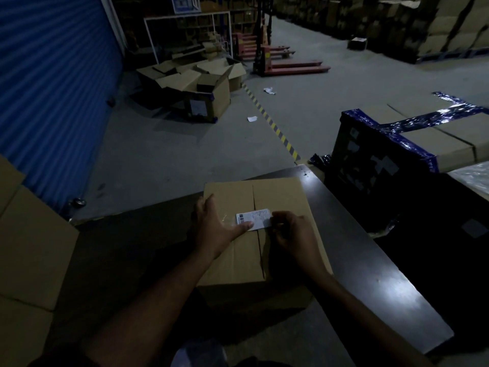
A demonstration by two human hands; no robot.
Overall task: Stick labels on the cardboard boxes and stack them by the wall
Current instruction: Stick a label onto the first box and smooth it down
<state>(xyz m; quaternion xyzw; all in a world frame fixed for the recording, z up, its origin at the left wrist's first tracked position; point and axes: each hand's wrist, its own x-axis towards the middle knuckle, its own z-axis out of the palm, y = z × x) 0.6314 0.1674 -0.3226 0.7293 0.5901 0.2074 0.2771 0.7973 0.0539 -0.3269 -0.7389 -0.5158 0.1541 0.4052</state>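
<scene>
A closed cardboard box [280, 197] sits on a dark table [370, 274] in front of me. A white barcode label [258, 219] lies across the box's top seam. My left hand [214, 226] lies flat on the box top, its thumb pressing the label's left end. My right hand [293, 234] has curled fingers that pinch the label's right edge.
More plain cardboard boxes [29, 247] are stacked at my left beside a blue roller door [53, 88]. A box bound with blue tape [412, 136] stands to the right. Open boxes [201, 83], pallet jacks [285, 62] and paper scraps lie on the floor beyond.
</scene>
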